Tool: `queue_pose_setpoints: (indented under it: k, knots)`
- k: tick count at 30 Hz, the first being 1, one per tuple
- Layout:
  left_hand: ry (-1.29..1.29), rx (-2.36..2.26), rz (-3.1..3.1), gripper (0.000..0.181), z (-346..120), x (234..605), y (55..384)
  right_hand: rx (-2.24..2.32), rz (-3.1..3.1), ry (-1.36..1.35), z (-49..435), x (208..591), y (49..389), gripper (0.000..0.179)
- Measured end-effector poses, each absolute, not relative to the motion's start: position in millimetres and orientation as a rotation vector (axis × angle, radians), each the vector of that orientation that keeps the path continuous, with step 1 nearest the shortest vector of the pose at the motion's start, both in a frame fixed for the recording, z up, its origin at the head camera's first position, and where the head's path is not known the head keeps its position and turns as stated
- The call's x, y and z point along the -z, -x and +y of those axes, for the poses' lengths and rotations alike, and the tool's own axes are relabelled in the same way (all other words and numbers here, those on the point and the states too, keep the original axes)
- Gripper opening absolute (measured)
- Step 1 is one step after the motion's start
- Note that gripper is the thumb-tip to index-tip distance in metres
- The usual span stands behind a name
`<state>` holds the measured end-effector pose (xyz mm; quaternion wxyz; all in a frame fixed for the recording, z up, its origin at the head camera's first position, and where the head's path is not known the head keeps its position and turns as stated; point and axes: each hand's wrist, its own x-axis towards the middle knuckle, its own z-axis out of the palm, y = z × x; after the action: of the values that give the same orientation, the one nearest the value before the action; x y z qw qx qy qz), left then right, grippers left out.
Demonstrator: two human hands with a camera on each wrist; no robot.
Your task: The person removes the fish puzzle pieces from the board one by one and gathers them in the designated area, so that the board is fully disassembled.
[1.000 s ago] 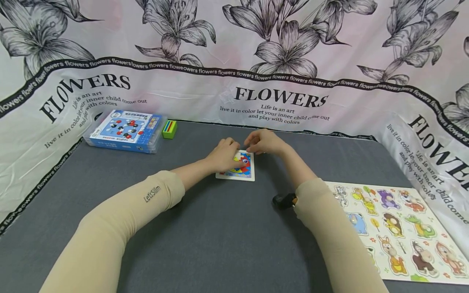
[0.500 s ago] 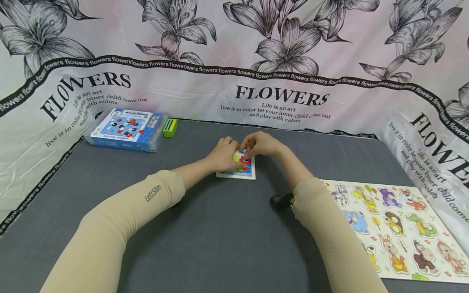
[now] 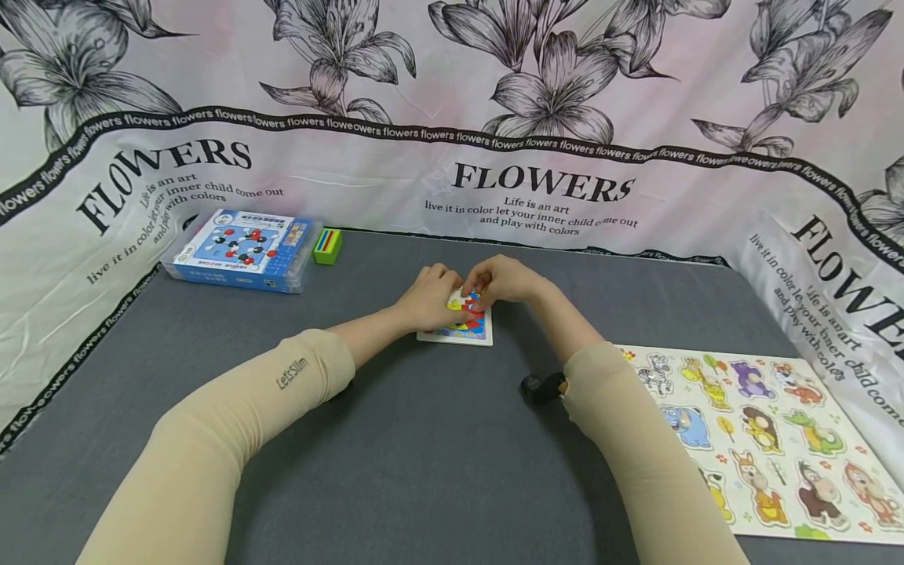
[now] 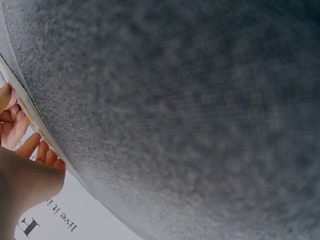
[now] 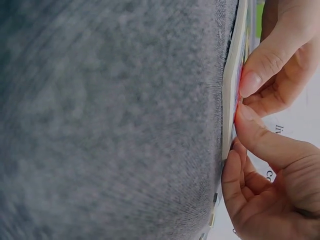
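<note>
A small, colourful picture puzzle (image 3: 459, 333) with a white border lies on the grey cloth in the middle of the head view. My left hand (image 3: 427, 302) holds it from the left, thumb across the picture and fingers toward the far edge. From the right, my right hand (image 3: 504, 280) pinches at its upper right part. The right wrist view shows the puzzle board (image 5: 229, 95) edge-on, with the left hand (image 5: 280, 62) and right hand (image 5: 275, 180) thumb to thumb on its face. The right fingers curl at the board's edge. Much of the picture is hidden under both hands.
A blue-and-white boxed molecule set (image 3: 240, 251) stands at the back left, beside a small green block (image 3: 328, 246) with coloured stripes. A large animal puzzle board (image 3: 770, 439) lies at the right, partly under the right sleeve. Flower-printed cloth (image 3: 544, 188) rises behind.
My right hand has moved slightly left and nearer, from the puzzle's far right corner onto its picture, its thumb now over the face. My left hand has stayed in place.
</note>
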<state>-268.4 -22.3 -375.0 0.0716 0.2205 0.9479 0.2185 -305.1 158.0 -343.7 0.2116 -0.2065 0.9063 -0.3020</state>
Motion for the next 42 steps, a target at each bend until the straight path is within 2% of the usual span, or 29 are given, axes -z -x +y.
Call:
queue_pose_setpoints:
  k: [35, 42]
  knots:
    - [-0.708, -0.621, 2.857, 0.06, -24.0, 370.7, 262.9, 0.692, 2.595, 0.64, 152.2, 338.3, 300.3, 0.016]
    - [-0.697, -0.63, 2.847, 0.061, -23.6, 371.0, 264.5, 0.717, 2.618, 0.657, 156.4, 338.0, 303.0, 0.026]
